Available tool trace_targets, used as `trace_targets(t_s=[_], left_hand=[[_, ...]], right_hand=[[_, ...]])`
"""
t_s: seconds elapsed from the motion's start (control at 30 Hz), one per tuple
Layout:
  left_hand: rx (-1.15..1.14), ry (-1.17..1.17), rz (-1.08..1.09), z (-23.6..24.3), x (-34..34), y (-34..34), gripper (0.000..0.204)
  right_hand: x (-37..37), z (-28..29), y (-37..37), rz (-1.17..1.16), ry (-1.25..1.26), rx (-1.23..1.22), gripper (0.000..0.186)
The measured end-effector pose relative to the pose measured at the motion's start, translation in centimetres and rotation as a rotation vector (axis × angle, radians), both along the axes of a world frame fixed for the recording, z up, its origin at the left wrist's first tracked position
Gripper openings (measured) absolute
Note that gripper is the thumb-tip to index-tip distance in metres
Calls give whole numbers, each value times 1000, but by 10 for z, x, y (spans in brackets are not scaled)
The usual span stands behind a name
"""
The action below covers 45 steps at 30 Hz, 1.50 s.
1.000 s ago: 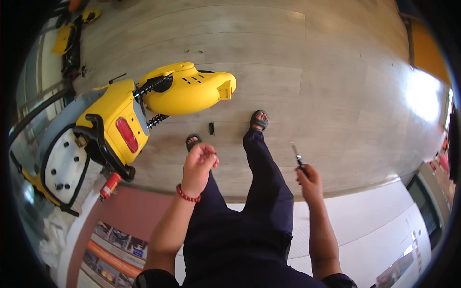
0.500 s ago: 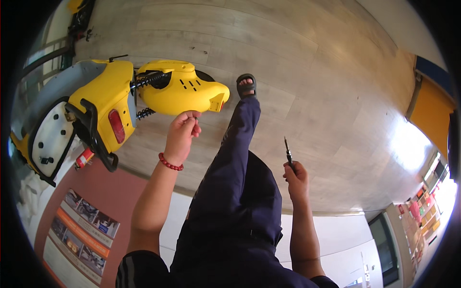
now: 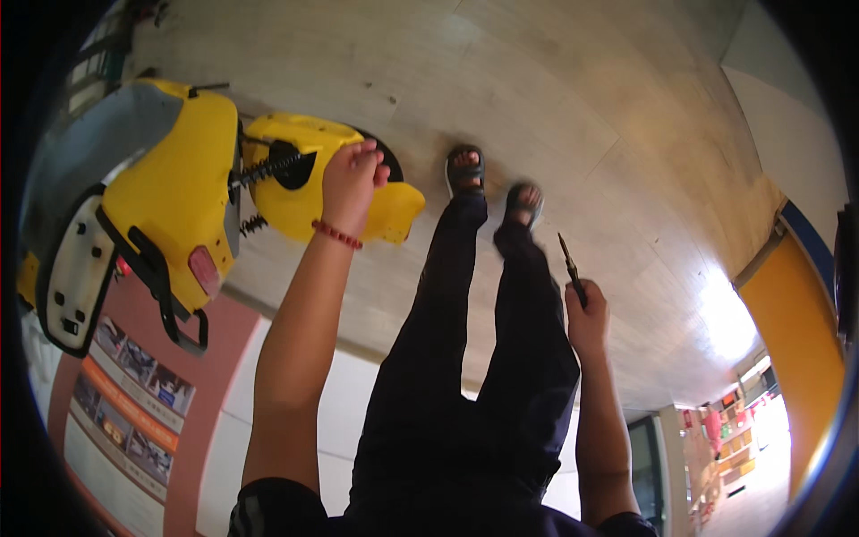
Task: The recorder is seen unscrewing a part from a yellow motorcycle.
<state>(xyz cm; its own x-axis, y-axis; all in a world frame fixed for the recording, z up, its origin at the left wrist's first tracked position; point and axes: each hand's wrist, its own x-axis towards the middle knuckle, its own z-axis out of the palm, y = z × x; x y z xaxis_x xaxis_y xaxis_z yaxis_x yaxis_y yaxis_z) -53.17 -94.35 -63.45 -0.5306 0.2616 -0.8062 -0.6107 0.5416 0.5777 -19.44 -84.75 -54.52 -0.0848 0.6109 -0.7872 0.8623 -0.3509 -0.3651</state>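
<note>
A slim screwdriver (image 3: 572,266), dark-handled with a narrow pointed tip, is gripped in my right hand (image 3: 587,315), its tip aimed forward and away from me. My left hand (image 3: 351,182), with a red bead bracelet on the wrist, hovers over the yellow rear fender (image 3: 391,211) of a scooter. Its fingers are curled together, and whatever they hold is hidden. Black coil springs (image 3: 267,170) join the fender to the yellow scooter body (image 3: 175,134), which has a red tail light (image 3: 204,269) and a black grab rail (image 3: 154,276).
My sandalled feet (image 3: 465,170) stand on the wood-look floor (image 3: 573,107), to the right of the scooter. A pink display board (image 3: 224,349) with pictures is at lower left. An orange and blue panel (image 3: 787,313) stands at the right, with shelves of goods (image 3: 738,430) below it.
My left hand has moved up and over the fender. My right hand, with the screwdriver, has shifted right and slightly up. My second foot has come into view beside the first as the view turned.
</note>
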Motion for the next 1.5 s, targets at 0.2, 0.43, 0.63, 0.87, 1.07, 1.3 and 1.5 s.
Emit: trace_targets(t_s=[0.2,0.43,0.63,0.87,1.07,1.3,1.5], left_hand=[[-129,48,131,-45,-17,5,19],[-163,-45,365,-129,-27,25,25],[-269,40,452,-249,-53,21,22],[-841,390,-1078,-330,-90,1,11],[-848,487,-1392,-409,-115,-60,20],[-863,460,-1429,-419,-99,-49,29],[-619,485,-455,-443,-88,-67,33]], right_hand=[[-27,-56,26,374,22,-38,12],[-56,-89,79,911,6,-21,18],[-71,-90,133,951,-32,-117,15],[-96,-88,175,1089,-52,-40,16],[-108,-99,186,1118,-7,-21,13],[-113,-99,192,1017,-21,-42,15],[-116,-100,190,1059,-42,-97,12]])
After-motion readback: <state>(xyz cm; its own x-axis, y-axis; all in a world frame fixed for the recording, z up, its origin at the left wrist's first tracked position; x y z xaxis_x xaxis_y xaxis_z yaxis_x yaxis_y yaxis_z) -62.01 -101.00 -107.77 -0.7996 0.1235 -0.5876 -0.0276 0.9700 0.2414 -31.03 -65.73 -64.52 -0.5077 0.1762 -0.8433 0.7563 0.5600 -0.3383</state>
